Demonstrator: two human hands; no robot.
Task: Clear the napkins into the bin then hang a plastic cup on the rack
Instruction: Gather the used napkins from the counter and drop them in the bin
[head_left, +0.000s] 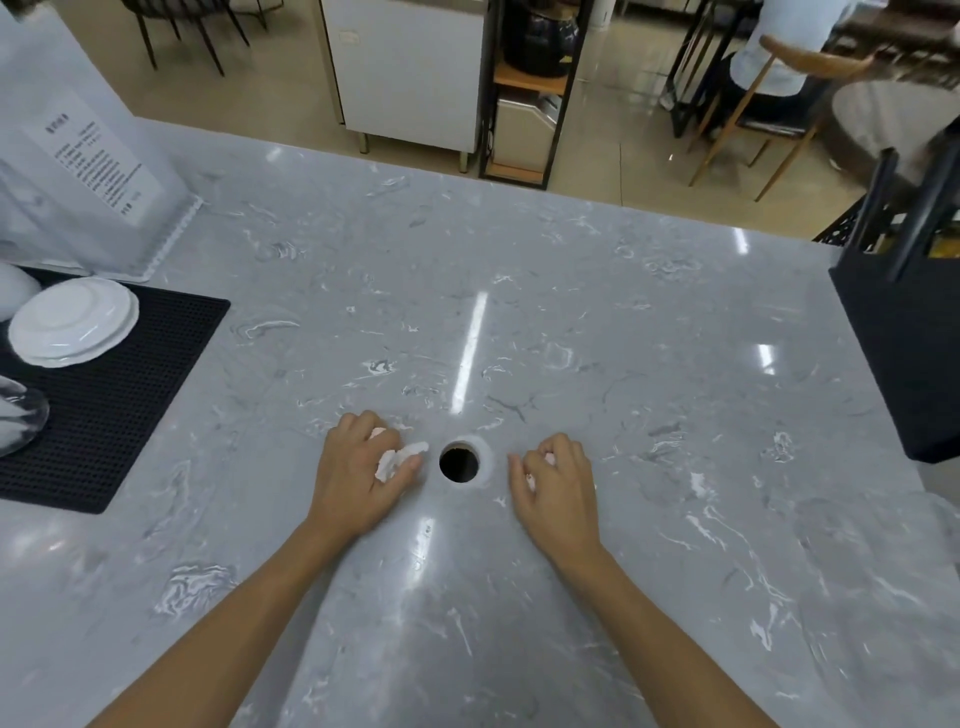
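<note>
A round bin hole (459, 462) is cut into the grey marble counter (571, 322), just in front of me. My left hand (361, 478) rests on the counter left of the hole, shut on a crumpled white napkin (395, 460) that sticks out toward the rim. Right of the hole, my right hand (558, 483) is curled around a smaller white napkin (540, 465), mostly hidden by the fingers. No plastic cup or rack can be clearly made out.
A black rubber mat (119, 395) at the left holds a stack of white plates (72, 322) and clear glassware (21, 415). A white appliance (78, 156) stands behind it. A black box (904, 338) sits at the right edge. A person sits beyond the counter.
</note>
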